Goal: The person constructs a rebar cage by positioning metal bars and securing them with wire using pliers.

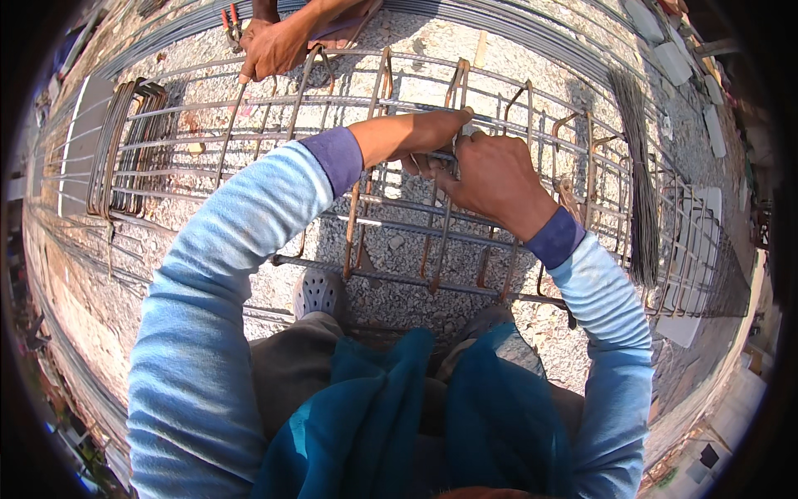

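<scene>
A long cage of steel rebar (391, 223) lies across the ground in front of me, its long bars crossed by bent stirrups. Over the middle of the cage, my left hand (422, 137) curls its fingers round a bar near a stirrup. Close against it, my right hand (496, 173) is closed in a fist at the same crossing; whatever sits in its fingers is hidden. On the far side, a co-worker's hand (274, 51) touches the top of a stirrup left of my hands.
Stacked stirrups (125, 150) hang round the bars at the left. A bundle of thin tie wire (637, 183) lies across the cage at the right. Red-handled pliers (233, 25) are beside the co-worker. Long rods (499, 27) run behind. My grey clog (318, 293) stands on gravel.
</scene>
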`<control>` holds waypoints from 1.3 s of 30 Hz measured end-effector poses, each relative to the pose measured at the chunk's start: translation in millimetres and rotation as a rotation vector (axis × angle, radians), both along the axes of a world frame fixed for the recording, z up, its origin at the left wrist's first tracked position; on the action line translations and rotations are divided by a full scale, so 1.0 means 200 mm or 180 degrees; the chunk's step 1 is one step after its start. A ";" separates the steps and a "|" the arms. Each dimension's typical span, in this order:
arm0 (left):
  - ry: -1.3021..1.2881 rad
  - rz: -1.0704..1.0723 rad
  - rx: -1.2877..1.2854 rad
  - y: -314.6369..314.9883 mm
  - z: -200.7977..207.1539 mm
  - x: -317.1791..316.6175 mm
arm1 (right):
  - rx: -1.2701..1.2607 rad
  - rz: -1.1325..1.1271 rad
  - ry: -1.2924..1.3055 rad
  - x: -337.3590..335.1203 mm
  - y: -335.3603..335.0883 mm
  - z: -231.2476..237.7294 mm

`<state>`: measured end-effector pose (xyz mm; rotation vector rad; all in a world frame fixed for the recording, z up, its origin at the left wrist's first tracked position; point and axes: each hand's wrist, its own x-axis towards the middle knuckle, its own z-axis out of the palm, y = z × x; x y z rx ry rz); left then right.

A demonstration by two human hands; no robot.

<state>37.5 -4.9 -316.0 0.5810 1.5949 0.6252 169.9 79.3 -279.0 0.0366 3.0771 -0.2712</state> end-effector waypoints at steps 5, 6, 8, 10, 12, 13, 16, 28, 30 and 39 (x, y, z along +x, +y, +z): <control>0.0604 -0.0038 0.1238 -0.17 -0.07 -0.01 | -0.0741 -0.0318 -0.0115 0.00 0.09 -0.02; 0.1509 -0.0260 0.1498 -0.22 -0.07 0.03 | -0.0710 -0.0316 -0.0142 0.00 0.11 -0.01; 0.2403 -0.0426 0.1754 -0.25 -0.07 0.06 | -0.1059 -0.0458 -0.0392 0.00 0.13 0.03; 0.2375 -0.0797 0.1455 -0.22 -0.06 0.05 | -0.0958 -0.0381 -0.0507 0.01 0.15 0.08; 0.2326 -0.0788 0.1460 -0.20 -0.05 0.03 | -0.0820 -0.0298 -0.0632 0.06 0.17 0.12; 0.2175 -0.0905 0.1551 -0.20 -0.03 0.02 | -0.0595 -0.0095 -0.0280 0.11 0.16 0.12; 0.2116 -0.0939 0.1670 -0.20 -0.11 -0.02 | 0.0142 0.0523 -0.0173 0.04 0.04 0.19; 0.2030 -0.0625 0.1748 -0.21 -0.11 -0.02 | -0.0082 -0.0729 -0.1992 -0.31 0.13 0.21; 0.2116 -0.0775 0.1823 -0.21 -0.09 -0.01 | -0.0881 -0.1296 -0.1941 -0.17 0.11 0.23; 0.2373 -0.0375 0.2473 -0.30 -0.14 0.02 | -0.0485 -0.1383 -0.0013 0.18 0.00 0.49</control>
